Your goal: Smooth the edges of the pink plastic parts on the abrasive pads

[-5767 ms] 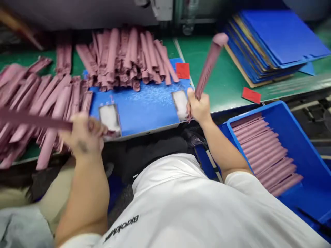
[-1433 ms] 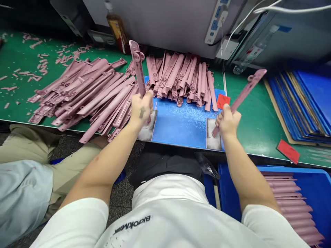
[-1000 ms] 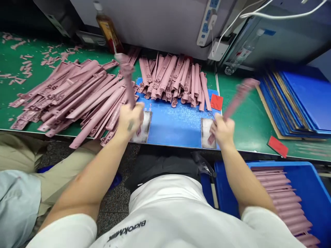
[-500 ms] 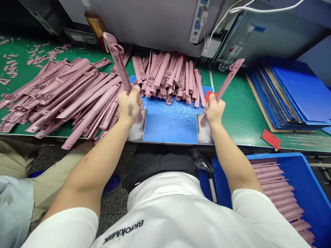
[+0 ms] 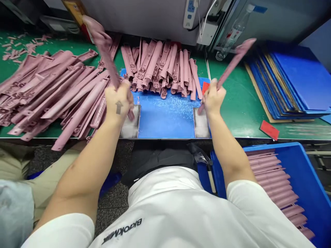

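Observation:
My left hand (image 5: 120, 100) is wrapped round a long pink plastic part (image 5: 104, 51), blurred, its upper end tilted up and to the left. In my right hand (image 5: 214, 98) a second pink part (image 5: 234, 63) leans up and to the right. Both lower ends hang over grey pads, the left pad (image 5: 130, 127) and the right pad (image 5: 201, 124), at the front corners of a blue board (image 5: 165, 120). A pile of pink parts (image 5: 155, 67) lies on the board's back half. Whether the lower ends touch the pads I cannot tell.
More pink parts (image 5: 62, 79) are heaped at left, with scraps (image 5: 23, 50) behind. At right are a stack of blue sheets (image 5: 302, 79), a red block (image 5: 269, 130) and a bottle (image 5: 235, 32). Below, a blue bin (image 5: 310, 179) holds pink parts. A person's leg (image 5: 51, 175) is at lower left.
The view has shifted, so the table sits slightly higher and further left. Both held parts have swung outward at their upper ends, still in my hands.

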The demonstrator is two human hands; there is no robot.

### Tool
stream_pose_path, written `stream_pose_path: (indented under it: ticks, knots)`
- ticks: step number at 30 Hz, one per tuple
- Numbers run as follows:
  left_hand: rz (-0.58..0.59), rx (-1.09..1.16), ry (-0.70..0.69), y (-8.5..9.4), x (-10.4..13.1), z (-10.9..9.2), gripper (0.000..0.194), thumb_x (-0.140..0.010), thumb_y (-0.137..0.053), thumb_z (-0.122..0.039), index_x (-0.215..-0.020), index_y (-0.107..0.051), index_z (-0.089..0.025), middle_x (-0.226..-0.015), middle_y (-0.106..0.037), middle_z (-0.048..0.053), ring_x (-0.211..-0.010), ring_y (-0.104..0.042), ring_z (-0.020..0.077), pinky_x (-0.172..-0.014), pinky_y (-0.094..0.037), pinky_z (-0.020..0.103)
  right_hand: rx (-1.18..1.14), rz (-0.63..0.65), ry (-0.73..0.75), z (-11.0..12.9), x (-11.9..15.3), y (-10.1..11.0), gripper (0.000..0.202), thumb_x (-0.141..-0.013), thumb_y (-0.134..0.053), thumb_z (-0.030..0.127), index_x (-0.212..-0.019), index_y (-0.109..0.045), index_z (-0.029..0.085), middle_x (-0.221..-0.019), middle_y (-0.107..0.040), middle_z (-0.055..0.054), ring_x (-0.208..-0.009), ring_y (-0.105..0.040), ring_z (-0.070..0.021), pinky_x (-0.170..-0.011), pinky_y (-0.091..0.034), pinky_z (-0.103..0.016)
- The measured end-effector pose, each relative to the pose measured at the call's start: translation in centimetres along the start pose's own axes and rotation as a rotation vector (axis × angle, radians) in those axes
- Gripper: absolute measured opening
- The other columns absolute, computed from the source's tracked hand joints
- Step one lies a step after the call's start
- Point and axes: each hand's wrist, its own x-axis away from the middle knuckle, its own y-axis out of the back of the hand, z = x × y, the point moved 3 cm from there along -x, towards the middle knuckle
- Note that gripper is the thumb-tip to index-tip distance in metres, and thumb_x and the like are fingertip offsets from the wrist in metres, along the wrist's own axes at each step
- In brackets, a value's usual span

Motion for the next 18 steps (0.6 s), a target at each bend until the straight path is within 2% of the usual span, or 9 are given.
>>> stream_pose_path:
  ticks: [2, 4, 6, 8, 10, 13, 15, 16, 18]
  knots:
    - [-0.014, 0.048, -0.263, 0.4, 1.2, -0.8, 0.072, -0.113, -0.081, -0.069, -0.07, -0.044, -0.024, -0.06, -0.041, -0.002, -0.053, -0.044, 0.0138, -0.055, -0.038, 0.032, 0.055, -0.025, 0.173, 0.8, 1.5, 0.5, 0.077, -0.104, -0.068, 0.1, -0.078, -0.055, 0.029, -0.072, -0.054, 0.0, -0.07, -0.068, -0.0185, -0.067, -0.064, -0.034]
    - [0.05, 0.058, -0.389, 1.7, 5.0, -1.5, 0.075, -0.11, -0.084, -0.074, -0.067, -0.051, -0.023, -0.063, -0.048, 0.001, -0.061, -0.052, 0.0176, -0.063, -0.046, 0.037, 0.128, 0.044, 0.286, 1.7, 6.7, 2.3, 0.077, -0.104, -0.068, 0.101, -0.078, -0.063, 0.028, -0.081, -0.067, -0.004, -0.084, -0.076, -0.0228, -0.087, -0.071, -0.043]
    - [0.102, 0.072, -0.343, 3.3, 8.7, -2.1, 0.075, -0.106, -0.09, -0.07, -0.062, -0.05, -0.023, -0.058, -0.044, 0.001, -0.055, -0.048, 0.0179, -0.059, -0.043, 0.038, 0.124, 0.085, 0.288, 2.4, 12.4, 4.9, 0.069, -0.107, -0.075, 0.091, -0.078, -0.067, 0.029, -0.082, -0.073, -0.006, -0.085, -0.078, -0.0254, -0.093, -0.072, -0.048]
    - [0.082, 0.088, -0.171, 4.0, 9.9, -2.2, 0.073, -0.103, -0.092, -0.059, -0.061, -0.044, -0.023, -0.052, -0.034, -0.002, -0.045, -0.034, 0.0143, -0.05, -0.033, 0.035, 0.055, 0.068, 0.148, 2.4, 15.1, 6.6, 0.068, -0.109, -0.077, 0.086, -0.075, -0.06, 0.029, -0.067, -0.063, -0.002, -0.063, -0.068, -0.023, -0.072, -0.07, -0.045]
    - [0.011, 0.044, 0.019, 3.4, 7.6, -1.7, 0.069, -0.099, -0.092, -0.052, -0.062, -0.04, -0.026, -0.048, -0.027, -0.005, -0.039, -0.024, 0.012, -0.043, -0.023, 0.032, 0.062, 0.089, -0.047, 1.6, 13.1, 6.1, 0.071, -0.105, -0.082, 0.086, -0.072, -0.053, 0.03, -0.054, -0.05, 0.003, -0.046, -0.051, -0.018, -0.049, -0.055, -0.037]
    - [-0.108, -0.037, 0.054, 0.9, 1.2, -0.7, 0.066, -0.1, -0.088, -0.05, -0.066, -0.035, -0.029, -0.047, -0.026, -0.006, -0.038, -0.023, 0.0118, -0.041, -0.017, 0.032, 0.13, 0.071, -0.147, 0.2, 4.7, 2.7, 0.078, -0.102, -0.082, 0.091, -0.071, -0.044, 0.031, -0.049, -0.039, 0.007, -0.04, -0.038, -0.0134, -0.038, -0.035, -0.031]
    - [-0.148, -0.044, -0.094, -0.1, -0.9, -0.6, 0.063, -0.109, -0.078, -0.053, -0.07, -0.035, -0.028, -0.053, -0.031, -0.005, -0.044, -0.031, 0.0118, -0.047, -0.026, 0.032, 0.116, -0.043, 0.002, 0.2, 0.4, 0.9, 0.077, -0.11, -0.067, 0.095, -0.072, -0.041, 0.032, -0.052, -0.039, 0.006, -0.045, -0.044, -0.0137, -0.044, -0.044, -0.031]
    - [-0.146, -0.066, -0.182, -0.1, -0.6, -0.6, 0.061, -0.112, -0.073, -0.056, -0.072, -0.037, -0.028, -0.057, -0.037, -0.003, -0.05, -0.038, 0.0127, -0.053, -0.035, 0.033, 0.116, -0.076, 0.105, 0.5, -0.1, 0.6, 0.077, -0.113, -0.059, 0.095, -0.073, -0.044, 0.031, -0.056, -0.045, 0.004, -0.051, -0.052, -0.015, -0.052, -0.053, -0.032]
    - [-0.089, -0.149, -0.289, 1.0, 2.7, -0.5, 0.063, -0.111, -0.072, -0.066, -0.071, -0.047, -0.026, -0.065, -0.048, 0.0, -0.064, -0.054, 0.0174, -0.07, -0.052, 0.039, 0.188, -0.026, 0.289, 1.0, 2.7, 1.1, 0.074, -0.119, -0.052, 0.09, -0.078, -0.057, 0.028, -0.071, -0.064, -0.002, -0.071, -0.073, -0.0194, -0.078, -0.07, -0.037]
